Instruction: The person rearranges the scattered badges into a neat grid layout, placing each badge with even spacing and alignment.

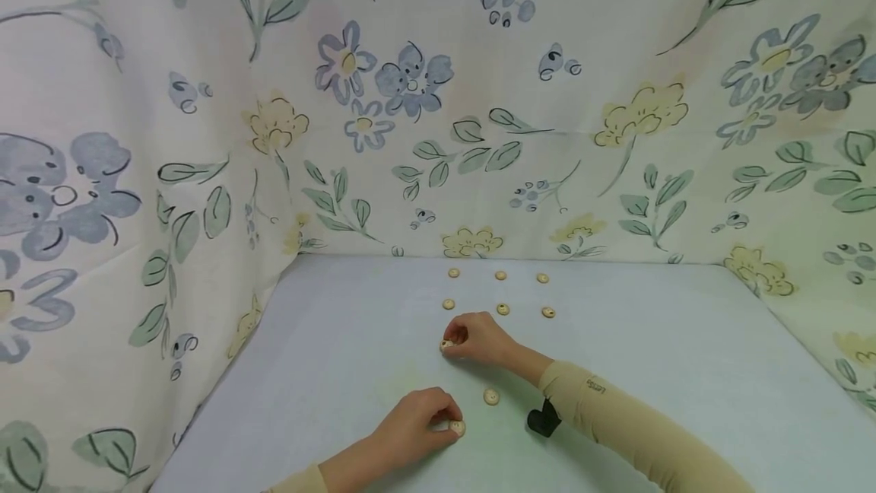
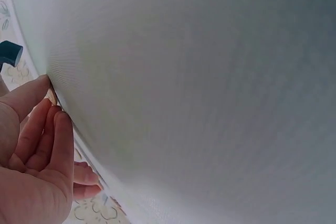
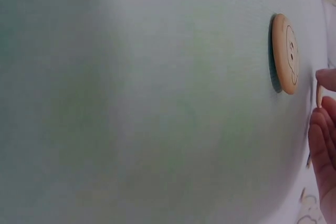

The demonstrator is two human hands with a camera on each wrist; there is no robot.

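Near the front of the table, my left hand (image 1: 416,426) pinches a small round cream disc (image 1: 458,427) between thumb and fingers. Farther forward, my right hand (image 1: 479,339) holds a similar disc (image 1: 445,346) by its edge, close over the table. Between the two hands lies a third disc (image 1: 491,397); the right wrist view shows a cartoon face drawn on this disc (image 3: 287,53). In the left wrist view, the fingertips of the left hand (image 2: 39,140) are right at the tabletop and mostly hide the disc.
Beyond the hands, several like discs stand in two rows, a front row with a middle disc (image 1: 503,309) and a back row with another (image 1: 501,275). A black wrist attachment (image 1: 544,420) hangs below the right sleeve. Floral fabric (image 1: 424,196) surrounds the pale table (image 1: 328,326).
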